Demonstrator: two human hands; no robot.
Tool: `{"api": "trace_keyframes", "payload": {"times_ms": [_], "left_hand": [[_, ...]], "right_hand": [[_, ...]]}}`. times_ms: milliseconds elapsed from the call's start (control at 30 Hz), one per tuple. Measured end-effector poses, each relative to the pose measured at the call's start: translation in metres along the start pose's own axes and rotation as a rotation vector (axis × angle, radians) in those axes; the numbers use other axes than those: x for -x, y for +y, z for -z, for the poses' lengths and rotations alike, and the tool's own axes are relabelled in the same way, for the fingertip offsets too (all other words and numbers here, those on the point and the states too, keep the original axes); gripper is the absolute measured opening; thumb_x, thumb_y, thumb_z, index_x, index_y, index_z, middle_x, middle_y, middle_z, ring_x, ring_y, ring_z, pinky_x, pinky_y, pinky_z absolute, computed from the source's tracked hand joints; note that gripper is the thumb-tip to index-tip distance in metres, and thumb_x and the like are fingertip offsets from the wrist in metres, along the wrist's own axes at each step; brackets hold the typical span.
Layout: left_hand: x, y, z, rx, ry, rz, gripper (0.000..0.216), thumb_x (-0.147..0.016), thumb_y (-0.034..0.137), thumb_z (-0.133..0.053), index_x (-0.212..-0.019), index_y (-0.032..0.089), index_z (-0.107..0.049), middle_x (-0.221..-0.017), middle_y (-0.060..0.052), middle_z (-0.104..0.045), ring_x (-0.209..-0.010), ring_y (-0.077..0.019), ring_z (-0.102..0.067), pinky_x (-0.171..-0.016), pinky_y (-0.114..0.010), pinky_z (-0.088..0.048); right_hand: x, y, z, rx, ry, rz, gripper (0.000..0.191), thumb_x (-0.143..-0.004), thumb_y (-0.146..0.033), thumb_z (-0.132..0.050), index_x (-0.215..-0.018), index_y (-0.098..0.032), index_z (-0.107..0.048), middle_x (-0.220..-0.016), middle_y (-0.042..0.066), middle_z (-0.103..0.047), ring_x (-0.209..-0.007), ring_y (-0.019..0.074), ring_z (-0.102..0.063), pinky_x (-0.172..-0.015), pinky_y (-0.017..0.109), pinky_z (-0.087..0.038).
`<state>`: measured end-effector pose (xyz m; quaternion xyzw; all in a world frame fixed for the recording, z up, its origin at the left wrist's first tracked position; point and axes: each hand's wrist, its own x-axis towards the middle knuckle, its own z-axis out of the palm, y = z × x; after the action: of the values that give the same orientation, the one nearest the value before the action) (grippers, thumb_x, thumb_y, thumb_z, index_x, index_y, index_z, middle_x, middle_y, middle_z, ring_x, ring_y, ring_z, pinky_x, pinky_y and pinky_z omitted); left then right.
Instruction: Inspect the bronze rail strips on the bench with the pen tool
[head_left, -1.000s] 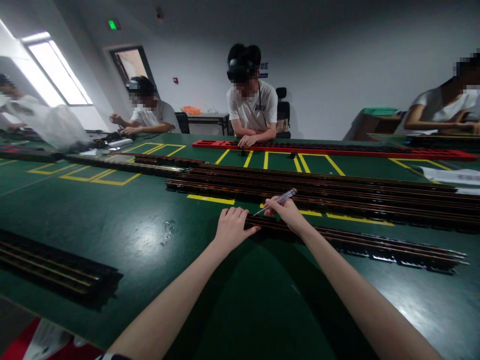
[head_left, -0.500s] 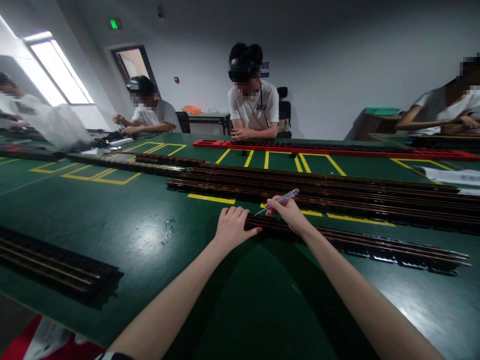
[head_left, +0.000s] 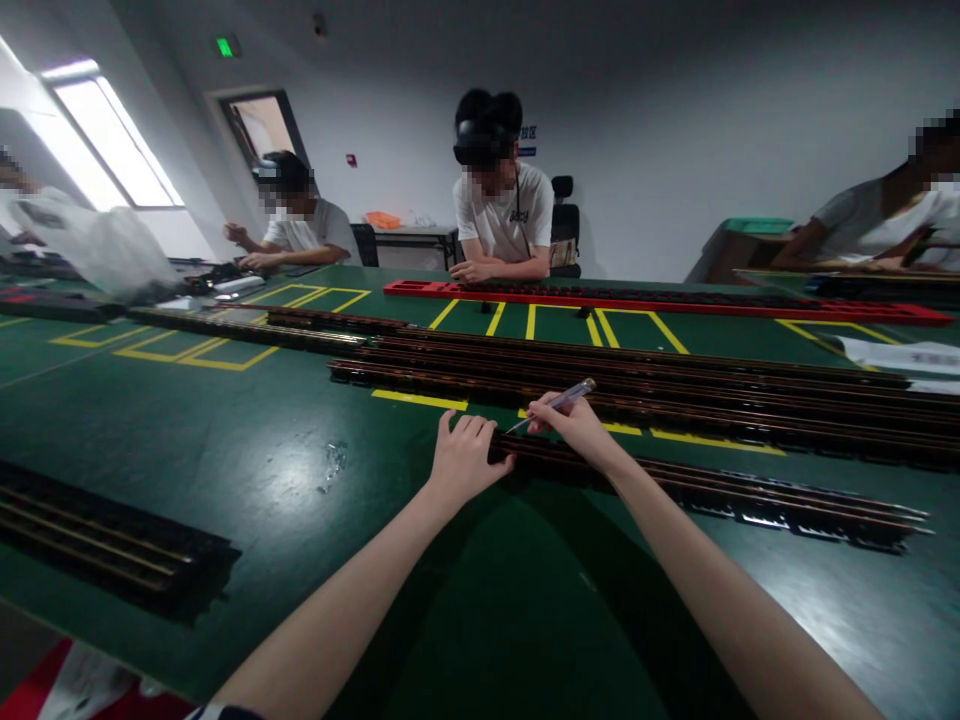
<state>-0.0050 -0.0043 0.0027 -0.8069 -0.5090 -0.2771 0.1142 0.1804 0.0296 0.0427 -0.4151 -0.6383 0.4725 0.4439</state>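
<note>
Here, right fingers (head_left: 543,410) closed round screwdriver (head_left: 573,394), left fingers (head_left: 468,430) gripping dark rail (head_left: 750,492).

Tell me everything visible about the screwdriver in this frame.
The screwdriver has a translucent, pale purplish handle, plastic by its look, a yellowish end cap and a thin, metallic-looking shaft. The right hand holds it aslant, handle end up. Its tip, near the left hand, points down at the dark strip; contact is unclear.
</note>
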Motion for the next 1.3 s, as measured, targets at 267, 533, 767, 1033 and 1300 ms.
{"api": "trace_keyframes", "payload": {"times_ms": [267,533,767,1033,1300], "left_hand": [[-0.0016,0.0008,0.0013,0.012,-0.045,0.023,0.029,-0.081,0.03,-0.057,-0.104,0.014,-0.066,-0.104,-0.011,-0.071,-0.101,-0.0257,-0.063,-0.1,-0.046,-0.039],[-0.0008,0.0009,0.0,-0.005,-0.048,0.03,0.027,-0.081,0.023,-0.056,-0.105,0.015,-0.065,-0.106,-0.01,-0.07,-0.102,-0.0254,-0.061,-0.097,-0.044,-0.04],[-0.0007,0.0012,-0.0006,-0.011,-0.057,0.027,0.03,-0.079,0.015,-0.053,-0.106,0.017,-0.064,-0.108,-0.009,-0.07,-0.104,-0.0252,-0.06,-0.097,-0.045,-0.039],[-0.0001,-0.0001,-0.0018,-0.02,-0.061,0.004,0.034,-0.08,0.01,-0.046,-0.109,0.016,-0.063,-0.11,-0.009,-0.069,-0.107,-0.024,-0.059,-0.101,-0.043,-0.037],[0.0004,-0.001,-0.0032,-0.016,-0.062,-0.007,0.034,-0.081,0.009,-0.045,-0.11,0.016,-0.063,-0.11,-0.008,-0.069,-0.106,-0.0227,-0.059,-0.101,-0.042,-0.037]], "right_hand": [[-0.0003,0.0009,0.0043,0.02,0.009,0.023,0.036,-0.071,-0.052,-0.068,-0.069,-0.016,-0.064,-0.06,0.002,-0.066,-0.058,0.0141,-0.06,-0.064,0.03,-0.048],[-0.0007,0.0022,0.0032,0.016,0.0,0.011,0.034,-0.071,-0.051,-0.068,-0.069,-0.016,-0.064,-0.06,0.002,-0.066,-0.059,0.0142,-0.06,-0.064,0.03,-0.048],[-0.0005,-0.0012,0.0036,0.005,0.004,-0.005,0.033,-0.069,-0.05,-0.069,-0.066,-0.017,-0.063,-0.057,0.002,-0.065,-0.057,0.0139,-0.059,-0.063,0.03,-0.048],[0.0004,-0.0011,0.0051,-0.005,0.017,-0.017,0.031,-0.069,-0.047,-0.069,-0.066,-0.017,-0.063,-0.058,0.002,-0.065,-0.057,0.0138,-0.06,-0.063,0.029,-0.048],[-0.0003,0.0028,0.0063,-0.035,0.018,-0.027,0.031,-0.071,-0.047,-0.068,-0.065,-0.017,-0.063,-0.056,0.001,-0.063,-0.056,0.0132,-0.059,-0.063,0.029,-0.048]]}}
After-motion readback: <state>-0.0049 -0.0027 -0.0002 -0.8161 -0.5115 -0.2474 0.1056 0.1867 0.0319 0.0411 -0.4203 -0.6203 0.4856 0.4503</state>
